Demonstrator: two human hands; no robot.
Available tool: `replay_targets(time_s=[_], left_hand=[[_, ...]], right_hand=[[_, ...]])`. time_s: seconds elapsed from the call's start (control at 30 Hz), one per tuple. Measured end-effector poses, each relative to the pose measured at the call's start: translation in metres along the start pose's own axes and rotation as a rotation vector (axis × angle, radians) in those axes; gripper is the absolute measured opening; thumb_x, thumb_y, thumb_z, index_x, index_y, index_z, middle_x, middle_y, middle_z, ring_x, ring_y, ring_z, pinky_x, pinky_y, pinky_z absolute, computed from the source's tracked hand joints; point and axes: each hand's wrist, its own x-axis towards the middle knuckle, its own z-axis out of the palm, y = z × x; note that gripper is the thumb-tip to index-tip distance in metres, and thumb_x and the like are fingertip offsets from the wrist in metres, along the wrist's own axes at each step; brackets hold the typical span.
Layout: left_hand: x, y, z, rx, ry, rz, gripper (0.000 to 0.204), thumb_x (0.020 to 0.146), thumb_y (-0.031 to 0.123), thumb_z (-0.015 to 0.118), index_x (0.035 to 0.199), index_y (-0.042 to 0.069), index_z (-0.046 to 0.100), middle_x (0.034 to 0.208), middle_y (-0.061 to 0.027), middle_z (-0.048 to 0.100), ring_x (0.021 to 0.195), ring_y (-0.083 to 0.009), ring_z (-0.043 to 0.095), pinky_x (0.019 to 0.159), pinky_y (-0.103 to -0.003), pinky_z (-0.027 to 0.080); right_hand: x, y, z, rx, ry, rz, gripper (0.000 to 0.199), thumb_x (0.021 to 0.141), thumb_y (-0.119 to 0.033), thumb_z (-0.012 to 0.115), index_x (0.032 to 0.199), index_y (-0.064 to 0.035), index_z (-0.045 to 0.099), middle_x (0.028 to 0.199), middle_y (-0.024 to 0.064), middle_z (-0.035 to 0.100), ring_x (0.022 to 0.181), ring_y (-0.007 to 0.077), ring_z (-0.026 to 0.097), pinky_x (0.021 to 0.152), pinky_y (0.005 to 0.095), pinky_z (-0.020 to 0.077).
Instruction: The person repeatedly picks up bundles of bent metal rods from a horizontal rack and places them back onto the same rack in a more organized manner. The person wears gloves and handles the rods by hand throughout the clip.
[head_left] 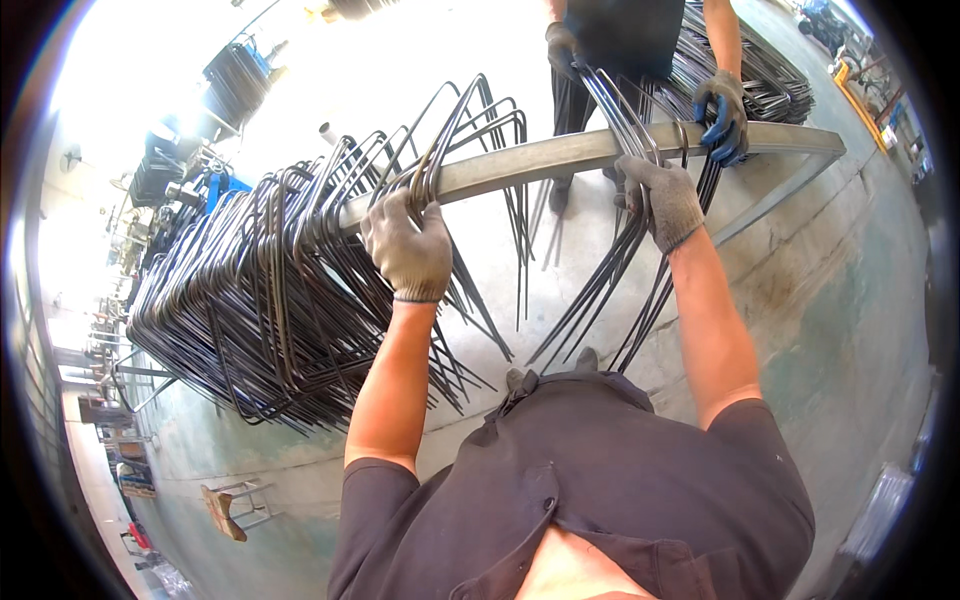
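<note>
Dark bent metal rods [290, 230] hang in a dense row over a long metal beam [545, 157]. My left hand [408, 250], in a grey work glove, is closed around a few bent rods [440, 145] at the end of that row, against the beam. My right hand [662, 200], gloved the same way, grips a small bundle of rods [615, 265] draped over the beam farther right. Its fingertips are partly hidden behind the rods. Across the beam, a co-worker's gloved hand [563, 50] holds the upper part of this bundle.
The co-worker's other hand [725, 115], in a blue-palmed glove, is beside rods near the beam's right part. Behind the co-worker lies another pile of rods [775, 80]. A small stool [228, 512] stands at the lower left. Yellow equipment [860, 105] is at the far right.
</note>
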Motion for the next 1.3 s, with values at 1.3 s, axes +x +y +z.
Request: replay_targets(time_s=[1.3], left_hand=[[0.059,0.008,-0.016,0.147,-0.480,-0.053,0.032,0.099,0.033,0.078,0.121,0.010,0.081,0.132,-0.0133,0.076,0.135,-0.0400,0.061,0.122,-0.053,0.038]], right_hand=[[0.005,0.076,0.074,0.100,0.382,-0.363,0.018,0.114,-0.015,0.067,0.114,0.0018,0.074,0.088,0.0034,0.071,0.070,0.0109,0.065,0.062,0.0288,0.0569]])
